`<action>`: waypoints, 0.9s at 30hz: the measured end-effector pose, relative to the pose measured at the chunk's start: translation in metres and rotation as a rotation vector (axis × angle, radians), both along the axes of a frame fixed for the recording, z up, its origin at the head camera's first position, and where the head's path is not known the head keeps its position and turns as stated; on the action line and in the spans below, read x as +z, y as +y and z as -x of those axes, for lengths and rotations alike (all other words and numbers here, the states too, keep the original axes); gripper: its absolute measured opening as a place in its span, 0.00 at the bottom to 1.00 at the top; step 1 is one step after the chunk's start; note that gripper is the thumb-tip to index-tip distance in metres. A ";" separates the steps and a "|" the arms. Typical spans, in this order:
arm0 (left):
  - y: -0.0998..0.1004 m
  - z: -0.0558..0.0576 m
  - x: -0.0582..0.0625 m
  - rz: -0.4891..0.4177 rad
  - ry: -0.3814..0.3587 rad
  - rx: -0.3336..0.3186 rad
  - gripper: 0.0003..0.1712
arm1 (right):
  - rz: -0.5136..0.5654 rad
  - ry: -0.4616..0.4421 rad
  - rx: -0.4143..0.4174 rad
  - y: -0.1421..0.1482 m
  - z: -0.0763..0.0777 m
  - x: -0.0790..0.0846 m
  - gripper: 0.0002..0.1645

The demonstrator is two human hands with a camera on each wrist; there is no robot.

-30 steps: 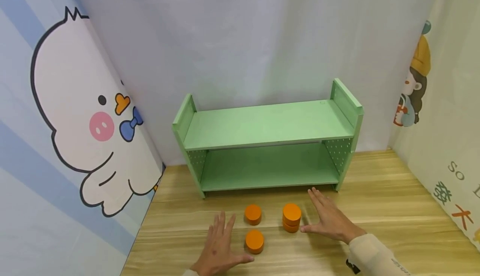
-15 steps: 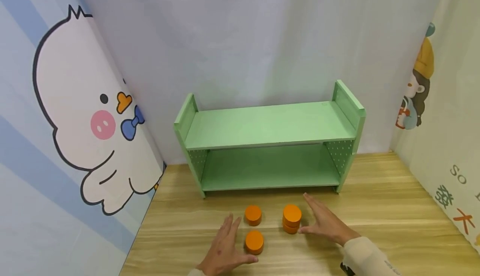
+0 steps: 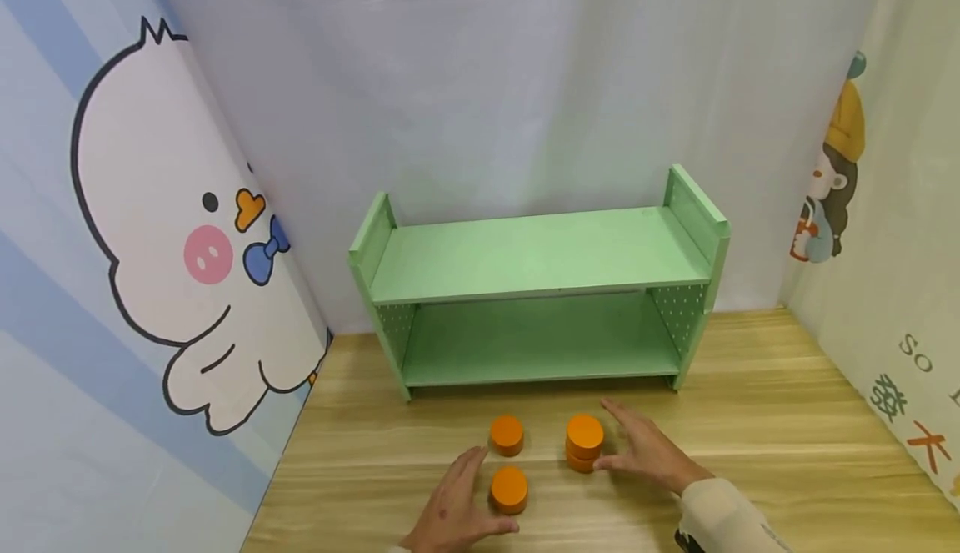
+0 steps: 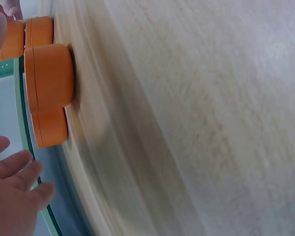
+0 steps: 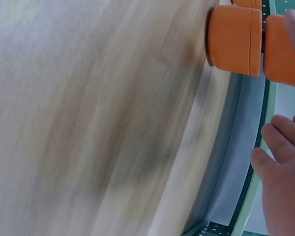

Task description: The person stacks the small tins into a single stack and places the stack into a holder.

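Observation:
Two short round orange containers with a lid seam stand singly in the head view: a front one (image 3: 509,489) and a back one (image 3: 507,435). To their right, an upper orange container (image 3: 585,434) sits on a lower one (image 3: 582,460). My left hand (image 3: 456,507) lies just left of the front container, fingers extended and thumb reaching along its near side. The right hand (image 3: 651,450) is beside the stack's right side, fingers extended, its thumb tip right at the stack. In the right wrist view that thumb overlaps the upper container (image 5: 282,51). Neither hand grips anything.
A light green two-tier shelf (image 3: 540,257) stands behind the containers on the wood-grain table (image 3: 360,453). A grey-white curtain (image 3: 480,77) hangs behind it. Printed cloths flank both sides, with a white cartoon bird (image 3: 157,203) on the left one.
My left hand has moved right, closer to the front container. The right hand has shifted slightly left and nearer, towards the stack. The containers and shelf stay in place.

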State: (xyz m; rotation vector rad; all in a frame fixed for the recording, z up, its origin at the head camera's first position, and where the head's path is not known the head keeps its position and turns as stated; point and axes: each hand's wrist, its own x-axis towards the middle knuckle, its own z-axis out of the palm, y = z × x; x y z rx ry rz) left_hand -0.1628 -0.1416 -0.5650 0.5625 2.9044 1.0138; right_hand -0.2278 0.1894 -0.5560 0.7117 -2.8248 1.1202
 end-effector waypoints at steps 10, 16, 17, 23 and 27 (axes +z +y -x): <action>0.005 0.001 -0.003 -0.097 -0.127 0.041 0.58 | 0.093 -0.072 -0.015 -0.005 0.002 -0.006 0.55; 0.006 0.002 -0.010 -0.164 -0.170 0.068 0.54 | 0.145 -0.122 -0.011 -0.008 0.003 -0.010 0.54; 0.006 0.003 -0.011 -0.183 -0.175 0.069 0.52 | 0.155 -0.128 -0.006 -0.009 0.004 -0.011 0.54; 0.004 0.006 -0.020 -0.355 -0.202 0.025 0.45 | 0.189 -0.136 0.009 -0.012 0.006 -0.017 0.53; 0.004 0.006 -0.024 -0.463 -0.240 0.015 0.42 | 0.226 -0.164 0.012 -0.013 0.005 -0.023 0.53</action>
